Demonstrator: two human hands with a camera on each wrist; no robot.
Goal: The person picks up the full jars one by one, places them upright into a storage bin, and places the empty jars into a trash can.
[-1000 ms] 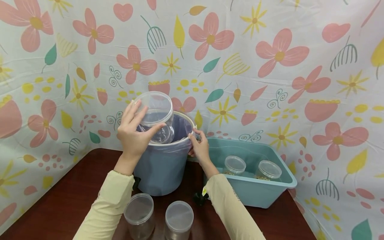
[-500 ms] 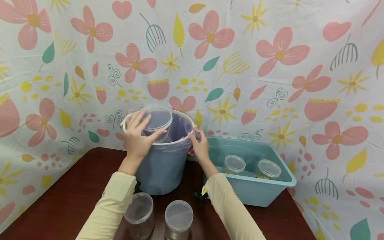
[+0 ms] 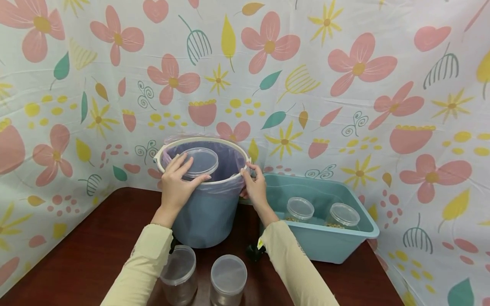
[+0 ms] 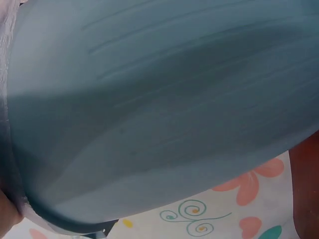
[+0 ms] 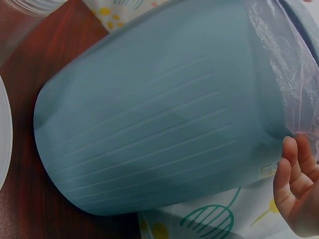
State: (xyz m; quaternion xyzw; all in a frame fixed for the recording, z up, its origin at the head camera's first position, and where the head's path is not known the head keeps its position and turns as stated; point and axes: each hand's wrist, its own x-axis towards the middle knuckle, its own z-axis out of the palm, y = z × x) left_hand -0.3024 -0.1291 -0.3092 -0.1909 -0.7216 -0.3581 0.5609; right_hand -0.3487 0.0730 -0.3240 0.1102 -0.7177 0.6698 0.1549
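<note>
A clear plastic jar (image 3: 203, 160), its round lid facing up, sits inside the mouth of a blue-grey trash bin (image 3: 206, 219); the bin's rim hides its lower part. My left hand (image 3: 177, 187) holds it by the lid's edge, fingers over the far left side and thumb in front. A thin lilac bag (image 3: 226, 189) lines the bin and folds over the pale rim. On the bin's right side, my right hand (image 3: 255, 189) pinches the rim and bag edge; its curled fingers (image 5: 286, 181) also show beside the bag in the right wrist view.
Two clear lidded jars (image 3: 229, 276) stand on the dark red-brown table (image 3: 88, 242) in front of the bin. To the right is a teal tub (image 3: 317, 244) with two lidded jars (image 3: 344, 214) holding small tan pieces. A flower-print sheet (image 3: 291, 106) hangs behind.
My left hand has lowered the jar from above the rim down into the bin's mouth, slightly rightward. My right hand has stayed on the rim.
</note>
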